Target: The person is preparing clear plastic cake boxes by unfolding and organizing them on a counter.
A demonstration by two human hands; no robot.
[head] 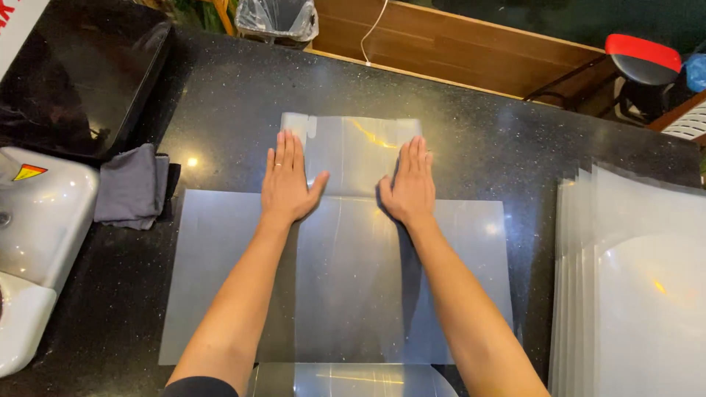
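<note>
- A dark speckled counter (515,140) carries everything.
- A clear plastic sheet (220,294) lies flat across the middle, its long side running left to right, with a narrower flap (353,151) reaching away from the person.
- A stack of like sheets (640,294) sits at the right edge.
- The left hand (287,180) and right hand (409,184) press flat, fingers spread and gripping nothing, on the flap's base, equally near.
- A grey cloth (132,187) lies left.

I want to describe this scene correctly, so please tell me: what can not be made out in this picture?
- Head view: the plastic under the left hand and right hand is covered by the palms.
- The translucent sheet: its near edge is partly hidden by both forearms.
- The stack of sheets is cut off by the right and bottom edges.
- The white appliance is cut off at the left edge.
</note>
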